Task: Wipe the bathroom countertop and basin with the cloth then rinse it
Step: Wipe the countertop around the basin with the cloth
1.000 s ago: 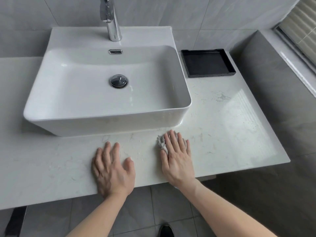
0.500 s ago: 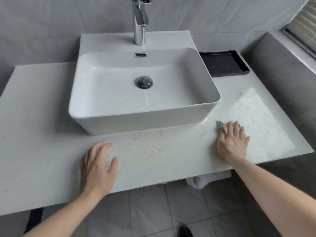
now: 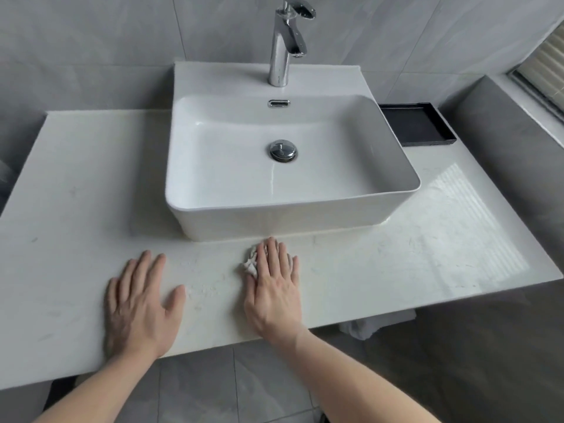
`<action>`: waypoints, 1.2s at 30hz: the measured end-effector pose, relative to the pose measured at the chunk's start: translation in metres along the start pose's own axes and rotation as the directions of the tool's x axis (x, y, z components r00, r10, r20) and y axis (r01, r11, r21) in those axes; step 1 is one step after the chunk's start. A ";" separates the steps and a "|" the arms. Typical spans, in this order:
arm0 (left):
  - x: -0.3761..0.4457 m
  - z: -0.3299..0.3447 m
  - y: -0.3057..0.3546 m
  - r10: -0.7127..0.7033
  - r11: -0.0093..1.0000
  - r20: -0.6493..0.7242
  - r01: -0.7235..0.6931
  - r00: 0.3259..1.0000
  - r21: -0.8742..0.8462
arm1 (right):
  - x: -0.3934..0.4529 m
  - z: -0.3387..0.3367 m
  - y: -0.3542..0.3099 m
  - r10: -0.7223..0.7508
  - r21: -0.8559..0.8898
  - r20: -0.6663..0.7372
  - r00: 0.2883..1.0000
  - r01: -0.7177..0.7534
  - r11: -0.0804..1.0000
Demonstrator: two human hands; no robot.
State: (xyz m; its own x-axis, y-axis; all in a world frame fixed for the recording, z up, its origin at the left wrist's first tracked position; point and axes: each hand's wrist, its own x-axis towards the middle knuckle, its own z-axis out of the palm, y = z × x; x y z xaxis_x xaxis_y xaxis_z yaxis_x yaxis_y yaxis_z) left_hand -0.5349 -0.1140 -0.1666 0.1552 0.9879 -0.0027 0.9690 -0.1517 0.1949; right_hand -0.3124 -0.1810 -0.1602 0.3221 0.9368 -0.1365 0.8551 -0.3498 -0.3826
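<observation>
pale crumpled cloth (image 3: 251,264) under right hand (image 3: 274,288)

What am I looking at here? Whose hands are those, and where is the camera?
There is no machine here. A person is cleaning a bathroom, and the camera sits on their head, looking forward and down, so you see their own two arms reaching out from the bottom of the picture. The left hand lies flat on the white countertop. The right hand presses flat on a small crumpled cloth, which peeks out beside the fingers, just in front of the basin. The basin is a white box-shaped bowl standing on the countertop, with a shiny faucet at the back and a round drain plug in the middle. A black tray sits to its right.
</observation>
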 end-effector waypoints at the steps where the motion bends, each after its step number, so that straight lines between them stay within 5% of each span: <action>1: 0.000 0.000 -0.001 -0.002 1.000 -0.002 0.002 1.000 0.003 | 0.002 0.001 -0.001 -0.028 0.004 -0.002 1.000 0.028 1.000; 5: 0.003 -0.002 -0.002 -0.005 1.000 0.006 0.005 1.000 0.019 | 0.006 -0.015 0.042 -0.077 0.047 -0.027 0.997 0.078 0.996; 9: 0.003 0.000 -0.002 -0.010 1.000 0.008 0.010 1.000 0.028 | 0.002 -0.058 0.128 0.179 0.090 -0.152 0.972 -0.166 0.982; 13: 0.003 0.001 -0.003 -0.012 0.999 0.005 0.012 1.000 0.031 | 0.016 -0.114 0.212 0.473 0.147 -0.225 0.852 -0.450 0.881; 19: 0.004 0.003 -0.002 -0.018 0.999 -0.008 0.018 1.000 0.029 | 0.054 -0.102 0.212 0.539 0.085 -0.219 0.813 -0.535 0.841; 24: 0.003 0.003 0.000 -0.023 0.999 -0.006 0.023 1.000 0.024 | 0.041 -0.048 0.116 0.434 0.074 -0.216 0.875 -0.428 0.901; 29: 0.003 0.000 0.001 -0.025 1.000 -0.005 0.025 1.000 0.017 | 0.001 -0.005 0.032 -0.026 -0.003 -0.064 0.998 0.026 1.000; 36: 0.003 0.001 0.000 -0.029 0.999 -0.008 0.029 1.000 0.016 | 0.003 -0.026 0.076 -0.155 0.011 0.012 0.988 0.155 0.988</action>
State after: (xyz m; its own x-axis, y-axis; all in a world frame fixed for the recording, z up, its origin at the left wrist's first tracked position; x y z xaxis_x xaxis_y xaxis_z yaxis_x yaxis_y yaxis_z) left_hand -0.5347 -0.1110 -0.1673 0.1257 0.9921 -0.0010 0.9761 -0.1235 0.1786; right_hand -0.2361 -0.2044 -0.1659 0.1805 0.9798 -0.0861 0.8904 -0.1999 -0.4090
